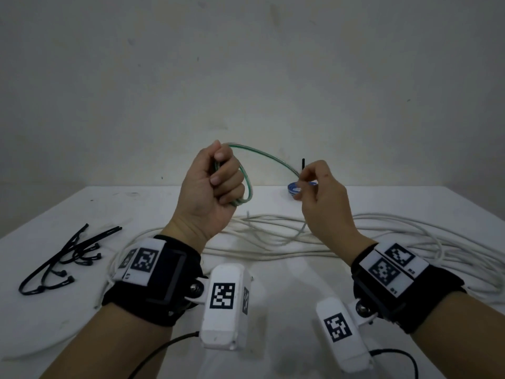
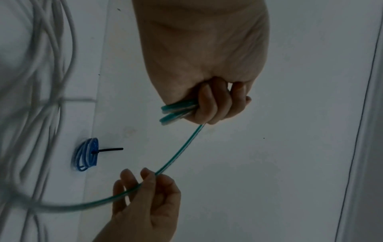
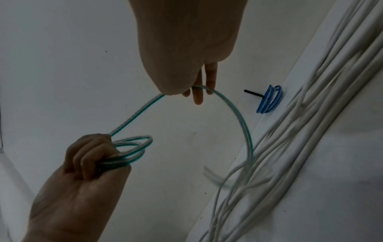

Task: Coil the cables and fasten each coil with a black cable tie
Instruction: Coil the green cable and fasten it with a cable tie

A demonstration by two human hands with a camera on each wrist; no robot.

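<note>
My left hand (image 1: 218, 181) is raised above the table, its fingers curled round a few loops of a green-and-clear cable (image 1: 247, 187). In the left wrist view the green loops (image 2: 176, 111) stick out of the fist. From the fist the cable arcs right to my right hand (image 1: 308, 181), which pinches the strand (image 3: 207, 90) between thumb and fingertips. Past that hand the free end hangs down to the table (image 3: 248, 147). A blue coil (image 2: 87, 154) with a black tie sticking out lies at the table's far edge.
A long white cable (image 1: 382, 236) lies in loose loops across the table behind my wrists. Several black cable ties (image 1: 68, 255) lie in a pile at the left. The white table (image 1: 273, 283) ends at a pale wall.
</note>
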